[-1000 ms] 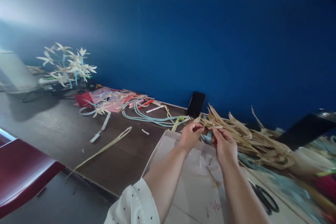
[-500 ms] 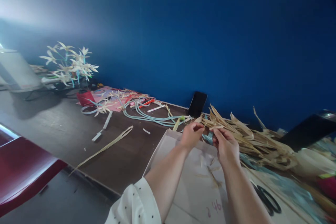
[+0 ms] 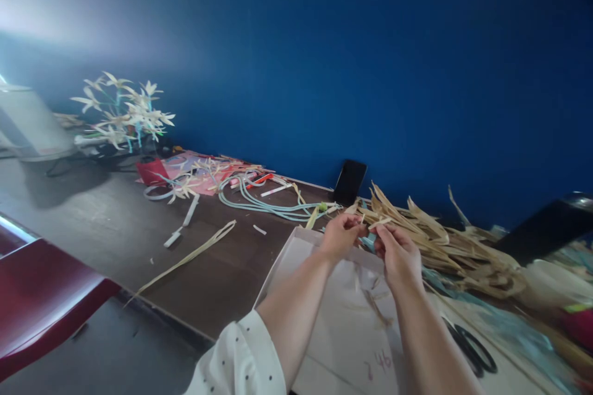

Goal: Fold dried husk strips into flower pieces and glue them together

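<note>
Above the far edge of a white shallow box (image 3: 343, 345), my left hand (image 3: 341, 234) is closed in a pinch, with a small pale tip of dried husk (image 3: 362, 219) showing at its fingers. Close to its right, my right hand (image 3: 397, 253) pinches a short strip of dried husk (image 3: 380, 223). Whether the two bits are one piece I cannot tell. Something light blue shows partly behind the fingers. Thin scraps of husk (image 3: 377, 308) lie in the box, which bears handwritten figures.
A heap of dried corn husks (image 3: 440, 241) lies to the right, with black-handled scissors (image 3: 472, 345) nearer me. A phone (image 3: 351, 181) leans on the blue partition. Pale blue cords (image 3: 259, 205) and husk flowers (image 3: 134, 111) are leftward. A red chair (image 3: 41, 302) stands lower left.
Both hands stay nearly in place above the box. The fingers have shifted slightly, and the husk tip at my left hand now shows more plainly.
</note>
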A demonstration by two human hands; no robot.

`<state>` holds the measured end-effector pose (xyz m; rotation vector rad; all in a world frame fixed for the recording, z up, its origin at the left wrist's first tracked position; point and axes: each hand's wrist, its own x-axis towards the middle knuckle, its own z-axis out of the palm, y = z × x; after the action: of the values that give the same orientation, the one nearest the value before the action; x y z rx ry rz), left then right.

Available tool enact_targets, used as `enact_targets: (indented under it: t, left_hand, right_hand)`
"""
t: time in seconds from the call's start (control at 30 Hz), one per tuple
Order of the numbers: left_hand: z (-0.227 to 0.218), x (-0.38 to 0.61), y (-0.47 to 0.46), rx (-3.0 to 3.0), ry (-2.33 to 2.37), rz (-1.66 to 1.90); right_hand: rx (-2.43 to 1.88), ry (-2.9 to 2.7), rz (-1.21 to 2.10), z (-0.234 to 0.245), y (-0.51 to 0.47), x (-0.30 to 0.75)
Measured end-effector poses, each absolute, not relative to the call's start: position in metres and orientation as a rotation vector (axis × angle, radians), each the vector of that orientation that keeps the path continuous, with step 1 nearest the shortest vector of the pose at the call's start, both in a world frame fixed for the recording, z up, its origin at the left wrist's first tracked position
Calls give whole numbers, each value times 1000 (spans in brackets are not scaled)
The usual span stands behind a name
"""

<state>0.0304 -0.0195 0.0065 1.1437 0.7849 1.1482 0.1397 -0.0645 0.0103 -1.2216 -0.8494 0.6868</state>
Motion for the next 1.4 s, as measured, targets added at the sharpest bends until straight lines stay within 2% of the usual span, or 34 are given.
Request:
enact_targets:
  t: [0.47,1.1,1.4]
  left_hand:
    - [12,29,-25,1230,812,1013]
    - [11,25,-24,1342,805,1099]
    - [16,27,-24,1105,693,1011]
  right_hand:
    - [-1287,-848,624,8,-64,140]
    - [-1295,-770,602,6,-63,144]
    - [-1246,-751,597,5,-62,145]
